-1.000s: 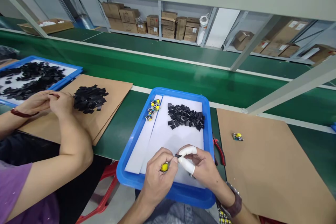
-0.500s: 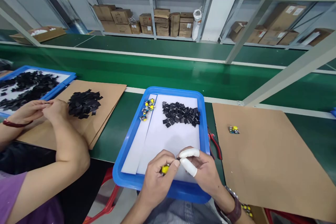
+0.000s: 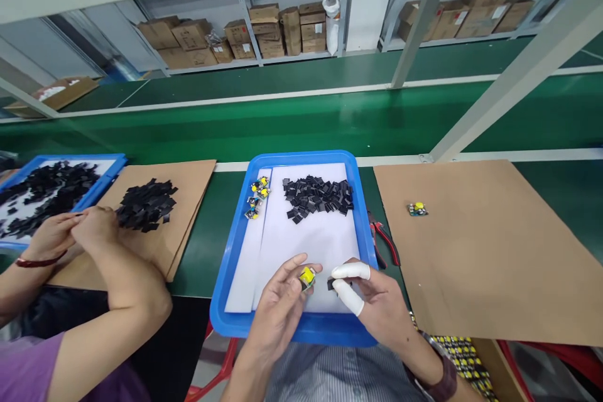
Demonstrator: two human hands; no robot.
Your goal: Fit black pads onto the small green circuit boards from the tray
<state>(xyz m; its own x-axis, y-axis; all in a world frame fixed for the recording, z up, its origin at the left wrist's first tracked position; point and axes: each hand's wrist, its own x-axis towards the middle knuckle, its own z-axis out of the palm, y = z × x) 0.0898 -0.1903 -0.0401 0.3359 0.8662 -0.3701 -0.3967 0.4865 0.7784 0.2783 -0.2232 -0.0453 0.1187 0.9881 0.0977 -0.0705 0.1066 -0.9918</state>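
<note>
My left hand is closed on a small circuit board with a yellow component facing up. Beside it, my right hand, with white finger cots on thumb and forefinger, pinches a small black piece. A gap separates the board from the black piece. Both hands hover over the near part of a blue tray lined with white sheets. Inside the tray lies a pile of flat black pieces, and several more boards with yellow components sit along its left side.
Red-handled pliers lie right of the tray. One board rests on the cardboard sheet. A box of boards stands low at right. At left, a co-worker's hands work near another black pile. A slanted post rises at right.
My hands have drawn apart, the left with the board and the right with the black piece. The board's yellow component now shows more fully. The camera view has shifted and tilted.
</note>
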